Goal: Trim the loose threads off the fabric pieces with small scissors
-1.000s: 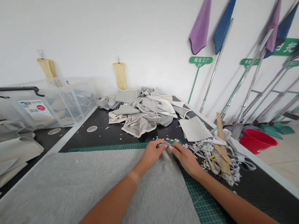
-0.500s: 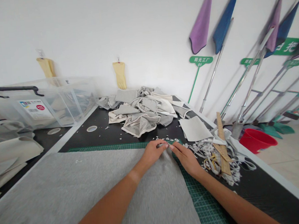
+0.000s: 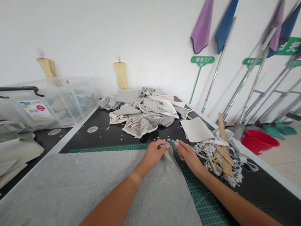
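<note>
A large sheet of grey fabric [image 3: 88, 181] lies over a green cutting mat [image 3: 207, 196], whose grid shows along the far and right edges. My left hand [image 3: 156, 151] pinches the fabric's far right corner, which is lifted a little between thumb and fingers. Just right of that corner, over the mat, is my right hand [image 3: 185, 154], apart from the fabric. Its thumb and fingers are pressed together; whatever they hold is too small to make out.
Behind the mat lies a heap of grey cloth pieces [image 3: 145, 110]. At right are a stack of pale squares [image 3: 196, 130], shredded scraps [image 3: 209, 153] and wooden rulers [image 3: 224, 148]. A clear plastic bin [image 3: 60, 103] stands left; a red bucket [image 3: 259, 141] is on the floor.
My right hand has drawn away from the fabric corner to the right, leaving a gap between the hands. My left hand stays on the corner.
</note>
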Tool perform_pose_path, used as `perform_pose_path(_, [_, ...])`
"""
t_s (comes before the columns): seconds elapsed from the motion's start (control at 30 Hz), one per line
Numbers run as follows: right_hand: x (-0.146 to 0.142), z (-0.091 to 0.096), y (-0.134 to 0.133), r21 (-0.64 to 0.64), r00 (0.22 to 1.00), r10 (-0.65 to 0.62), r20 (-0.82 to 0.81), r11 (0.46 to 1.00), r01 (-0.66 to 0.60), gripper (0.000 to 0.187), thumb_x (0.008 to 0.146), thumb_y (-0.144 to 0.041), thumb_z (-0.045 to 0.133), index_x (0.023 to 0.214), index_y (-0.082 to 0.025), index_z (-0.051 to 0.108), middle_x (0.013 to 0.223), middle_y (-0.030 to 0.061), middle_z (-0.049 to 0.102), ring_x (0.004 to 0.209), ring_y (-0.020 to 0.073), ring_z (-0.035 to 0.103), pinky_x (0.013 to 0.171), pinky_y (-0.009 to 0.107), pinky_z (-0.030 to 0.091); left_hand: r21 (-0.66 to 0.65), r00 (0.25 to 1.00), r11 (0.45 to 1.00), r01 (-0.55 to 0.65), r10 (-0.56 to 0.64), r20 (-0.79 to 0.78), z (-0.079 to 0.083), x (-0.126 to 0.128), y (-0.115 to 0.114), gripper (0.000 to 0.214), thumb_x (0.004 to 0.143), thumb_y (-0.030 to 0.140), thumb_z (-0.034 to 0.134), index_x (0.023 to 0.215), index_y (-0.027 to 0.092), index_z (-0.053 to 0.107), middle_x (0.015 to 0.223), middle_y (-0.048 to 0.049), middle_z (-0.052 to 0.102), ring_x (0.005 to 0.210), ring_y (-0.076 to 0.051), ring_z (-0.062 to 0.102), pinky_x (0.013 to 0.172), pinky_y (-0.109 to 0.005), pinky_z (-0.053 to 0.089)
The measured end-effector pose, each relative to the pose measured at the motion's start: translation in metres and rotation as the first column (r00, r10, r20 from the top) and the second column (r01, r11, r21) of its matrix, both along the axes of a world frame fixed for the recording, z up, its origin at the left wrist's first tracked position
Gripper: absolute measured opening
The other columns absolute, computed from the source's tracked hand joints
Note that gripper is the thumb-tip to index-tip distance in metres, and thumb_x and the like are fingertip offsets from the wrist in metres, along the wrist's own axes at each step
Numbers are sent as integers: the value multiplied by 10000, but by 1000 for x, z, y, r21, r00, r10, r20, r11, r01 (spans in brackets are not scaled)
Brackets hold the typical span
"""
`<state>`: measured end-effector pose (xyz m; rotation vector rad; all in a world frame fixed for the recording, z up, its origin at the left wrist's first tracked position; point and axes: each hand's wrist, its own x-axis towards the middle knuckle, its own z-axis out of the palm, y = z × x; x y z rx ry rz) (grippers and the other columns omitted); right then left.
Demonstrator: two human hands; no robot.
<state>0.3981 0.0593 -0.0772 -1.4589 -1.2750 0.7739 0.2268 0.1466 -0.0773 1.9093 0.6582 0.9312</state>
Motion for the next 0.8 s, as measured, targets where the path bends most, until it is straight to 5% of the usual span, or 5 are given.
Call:
perform_pose_path(0.1, [3, 0, 2, -26, 994, 37, -106, 999, -40, 404, 923, -614, 523, 813, -226, 491, 595, -81, 250, 499, 99, 216, 446, 227, 185, 1, 1000, 1000, -5, 5, -7, -1, 0, 0, 216, 895, 310, 584, 952, 189, 754, 978, -27, 757, 923, -185, 662, 854, -267, 468])
perform_pose_path(0.4, [2, 2, 2, 60, 943, -11, 334, 998, -10, 296, 915, -501, 569, 878, -219, 650, 804, -14, 617, 757, 171, 531, 681, 263, 386, 42, 999, 999, -13, 14, -36, -3, 0, -1, 193, 890, 277, 569, 941, 200, 738, 955, -14, 742, 920, -178, 652, 840, -258, 465])
perform_pose_path(0.8, [3, 0, 2, 41, 929, -57, 366, 998, 44, 299, 903, -494, 542, 863, -223, 660, 737, -22, 609, 694, 172, 529, 635, 264, 372, 138, 991, 990, -40, 58, -123, 0, -3, -9, 205, 928, 303, 531, 981, 221, 711, 934, -3, 734, 869, -172, 650, 798, -251, 455])
